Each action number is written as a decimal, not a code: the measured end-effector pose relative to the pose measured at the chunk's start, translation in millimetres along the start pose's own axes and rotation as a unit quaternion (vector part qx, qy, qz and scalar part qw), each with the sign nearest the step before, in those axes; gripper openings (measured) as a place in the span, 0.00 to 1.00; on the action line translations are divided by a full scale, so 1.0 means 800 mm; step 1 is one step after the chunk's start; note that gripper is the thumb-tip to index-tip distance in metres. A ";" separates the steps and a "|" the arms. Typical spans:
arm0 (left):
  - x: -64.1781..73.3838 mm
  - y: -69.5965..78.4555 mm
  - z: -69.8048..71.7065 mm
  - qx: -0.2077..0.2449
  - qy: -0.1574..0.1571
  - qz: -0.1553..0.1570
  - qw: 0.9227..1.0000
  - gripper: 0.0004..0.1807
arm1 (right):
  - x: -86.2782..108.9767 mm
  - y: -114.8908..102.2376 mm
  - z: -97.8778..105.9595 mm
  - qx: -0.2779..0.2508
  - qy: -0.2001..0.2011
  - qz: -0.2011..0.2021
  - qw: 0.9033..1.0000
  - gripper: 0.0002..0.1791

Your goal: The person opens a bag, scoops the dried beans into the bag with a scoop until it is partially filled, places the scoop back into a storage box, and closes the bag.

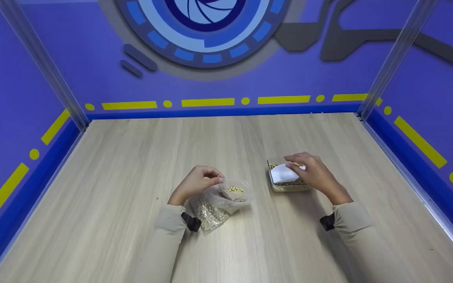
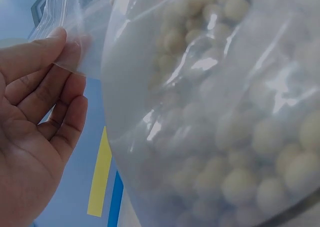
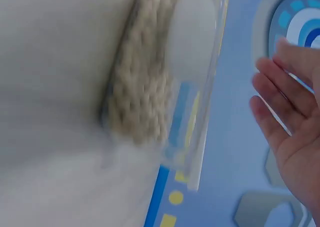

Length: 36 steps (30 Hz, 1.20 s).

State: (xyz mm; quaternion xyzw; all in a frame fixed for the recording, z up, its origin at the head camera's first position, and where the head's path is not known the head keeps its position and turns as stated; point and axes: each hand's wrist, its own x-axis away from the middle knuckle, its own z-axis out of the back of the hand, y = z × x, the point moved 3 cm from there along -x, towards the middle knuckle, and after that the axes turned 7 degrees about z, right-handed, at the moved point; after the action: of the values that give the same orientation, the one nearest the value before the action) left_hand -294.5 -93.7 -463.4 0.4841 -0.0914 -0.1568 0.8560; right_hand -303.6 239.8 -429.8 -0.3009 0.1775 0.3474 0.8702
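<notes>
My left hand (image 1: 199, 182) pinches the top edge of a clear zip bag (image 2: 80, 47) between thumb and fingers. Pale round beans (image 2: 240, 187) fill the lower part of the bag, and its mouth gapes toward the right, with more beans (image 1: 235, 189) showing there. To the right stands a clear rectangular container (image 1: 275, 189) holding the same kind of beans. A white scoop-like piece (image 1: 282, 174) lies on top of them. Over the container's right side hovers my right hand (image 1: 315, 173), its fingers loosely bent and holding nothing in the right wrist view.
Both things rest on a pale wood-grain table (image 1: 132, 157). Blue panels with yellow marks (image 1: 207, 102) enclose its back and sides. A black strap device (image 1: 191, 222) sits on the left wrist, another (image 1: 327, 222) on the right.
</notes>
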 end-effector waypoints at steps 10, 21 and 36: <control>0.000 0.001 -0.001 0.005 -0.005 -0.009 1.000 0.09 | 0.004 -0.036 -0.030 -0.121 0.042 -0.078 0.989 0.15; -0.002 -0.003 -0.002 0.007 -0.004 -0.005 1.000 0.09 | 0.016 -0.063 -0.069 -0.212 -0.040 -0.145 0.966 0.21; 0.001 0.002 -0.001 0.009 0.008 -0.003 1.000 0.07 | 0.017 -0.078 -0.103 -0.204 -0.096 -0.161 0.961 0.16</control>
State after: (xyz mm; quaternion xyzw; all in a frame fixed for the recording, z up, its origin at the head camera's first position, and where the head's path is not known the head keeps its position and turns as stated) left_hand -293.2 -92.8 -462.7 0.4935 -0.0847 -0.1550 0.8516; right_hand -257.5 157.3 -474.1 -0.4619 -0.0320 0.2589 0.8477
